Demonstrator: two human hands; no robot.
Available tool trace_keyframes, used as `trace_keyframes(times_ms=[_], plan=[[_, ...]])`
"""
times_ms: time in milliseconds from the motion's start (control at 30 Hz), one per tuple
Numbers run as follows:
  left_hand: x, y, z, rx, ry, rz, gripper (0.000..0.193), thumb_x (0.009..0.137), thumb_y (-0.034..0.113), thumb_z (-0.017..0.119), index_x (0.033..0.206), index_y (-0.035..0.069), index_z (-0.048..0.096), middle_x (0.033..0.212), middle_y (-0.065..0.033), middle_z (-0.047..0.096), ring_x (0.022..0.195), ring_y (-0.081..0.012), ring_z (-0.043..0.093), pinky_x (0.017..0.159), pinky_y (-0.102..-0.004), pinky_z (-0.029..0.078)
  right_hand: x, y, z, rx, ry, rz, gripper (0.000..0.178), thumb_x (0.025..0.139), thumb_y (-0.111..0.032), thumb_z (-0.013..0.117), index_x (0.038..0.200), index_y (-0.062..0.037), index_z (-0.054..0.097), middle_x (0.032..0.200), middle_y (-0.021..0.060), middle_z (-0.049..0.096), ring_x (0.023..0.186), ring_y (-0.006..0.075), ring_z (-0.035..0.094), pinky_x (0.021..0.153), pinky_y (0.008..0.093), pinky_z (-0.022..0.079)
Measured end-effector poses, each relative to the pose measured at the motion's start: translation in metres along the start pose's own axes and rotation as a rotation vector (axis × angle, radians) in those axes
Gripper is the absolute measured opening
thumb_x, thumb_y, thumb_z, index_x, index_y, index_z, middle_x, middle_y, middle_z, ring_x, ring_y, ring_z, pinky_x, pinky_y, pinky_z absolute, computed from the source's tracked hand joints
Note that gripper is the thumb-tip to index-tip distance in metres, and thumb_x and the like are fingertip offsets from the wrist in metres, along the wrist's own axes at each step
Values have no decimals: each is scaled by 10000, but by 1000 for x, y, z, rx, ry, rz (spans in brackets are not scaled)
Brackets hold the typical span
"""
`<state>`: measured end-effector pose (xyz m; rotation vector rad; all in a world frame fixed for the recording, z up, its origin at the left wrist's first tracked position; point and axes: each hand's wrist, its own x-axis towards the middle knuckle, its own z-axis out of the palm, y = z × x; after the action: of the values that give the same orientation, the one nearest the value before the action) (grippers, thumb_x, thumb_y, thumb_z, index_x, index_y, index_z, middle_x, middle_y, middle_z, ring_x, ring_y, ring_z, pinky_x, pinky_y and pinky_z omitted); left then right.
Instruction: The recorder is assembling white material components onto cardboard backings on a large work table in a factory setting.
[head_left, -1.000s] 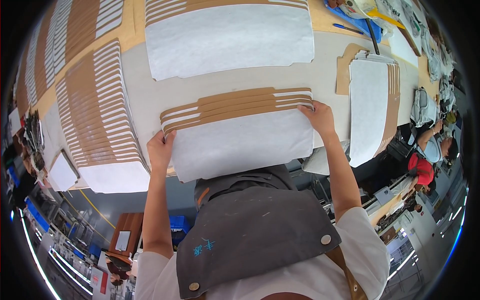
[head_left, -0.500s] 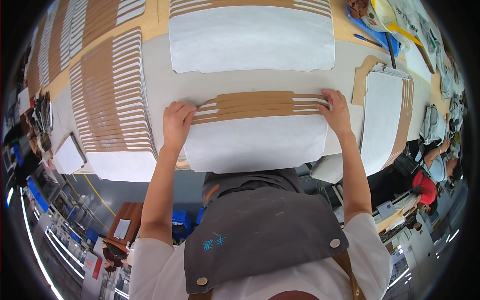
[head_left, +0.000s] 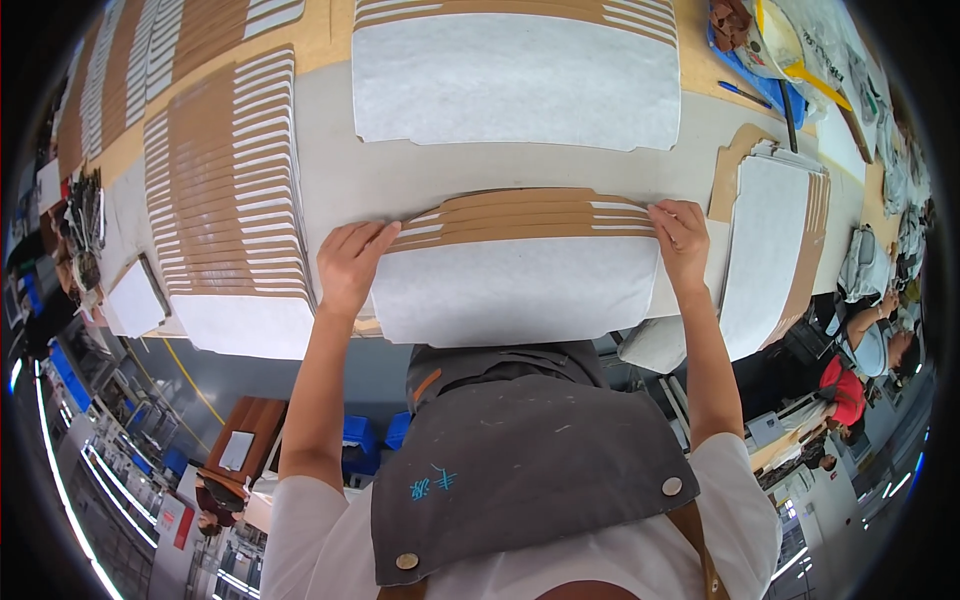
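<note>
A small fanned set of white sheets with brown bands (head_left: 517, 290) lies in front of me at the near table edge, its brown strips overlapping in steps along the far side. At its far left corner, my left hand (head_left: 352, 262) pinches the sheets' edge, fingers curled. The far right corner is between the bent fingers and thumb of my right hand (head_left: 682, 238). A similar stack of brown-banded white sheets (head_left: 515, 82) lies just beyond. What my fingertips press beneath the sheets is hidden.
To the left stands a long fanned stack of sheets (head_left: 235, 325), with more fanned sheets (head_left: 200, 45) behind. On the right lies another stack (head_left: 765, 250). A blue pen (head_left: 744, 95) and a blue tray (head_left: 722, 48) holding odds and ends are at the far right. Other people work farther off.
The far edge of the sheets now bows up, and a dark gap shows behind it. My left hand has shifted slightly left and down; my right hand moved slightly right and down.
</note>
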<state>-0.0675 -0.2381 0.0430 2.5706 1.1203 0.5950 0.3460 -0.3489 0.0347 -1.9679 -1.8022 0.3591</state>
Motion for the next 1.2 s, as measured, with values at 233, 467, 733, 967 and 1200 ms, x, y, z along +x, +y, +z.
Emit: trace_keyframes(times_ms=[233,467,733,967,1200], plan=[[2,-4,10,160,53,73,295,554,21,638,839,88,675,843,-3,578,811,-210,535,724,-348,399,2,-3,5,-241,72,-191,339,600,47,655,908,-91,677,867,27,602,783,222,551,644,318,478],[5,-5,16,159,39,73,239,571,24,627,803,80,643,840,-7,567,811,-205,533,732,-351,385,-8,3,11,-210,70,-112,339,593,47,647,908,-77,671,872,34,594,768,225,546,642,322,475],[0,-10,2,-124,-91,25,180,630,-4,625,798,52,592,915,-39,614,845,-235,575,714,-347,437,0,-6,6,-204,31,-155,374,653,69,634,999,-73,652,984,45,604,868,258,529,755,347,459],[-14,3,-13,-510,-104,-311,124,750,-52,620,852,13,593,879,-79,637,784,-184,601,674,-257,471,21,-18,12,40,-238,-205,356,697,-25,660,1047,-71,616,998,44,617,885,237,554,813,332,428],[-43,-1,-5,-869,-175,-1025,108,859,73,604,917,-18,610,834,-14,618,753,-39,526,621,-197,435,10,22,-7,367,-343,526,189,768,-162,694,846,4,652,666,28,616,567,90,531,538,228,423]])
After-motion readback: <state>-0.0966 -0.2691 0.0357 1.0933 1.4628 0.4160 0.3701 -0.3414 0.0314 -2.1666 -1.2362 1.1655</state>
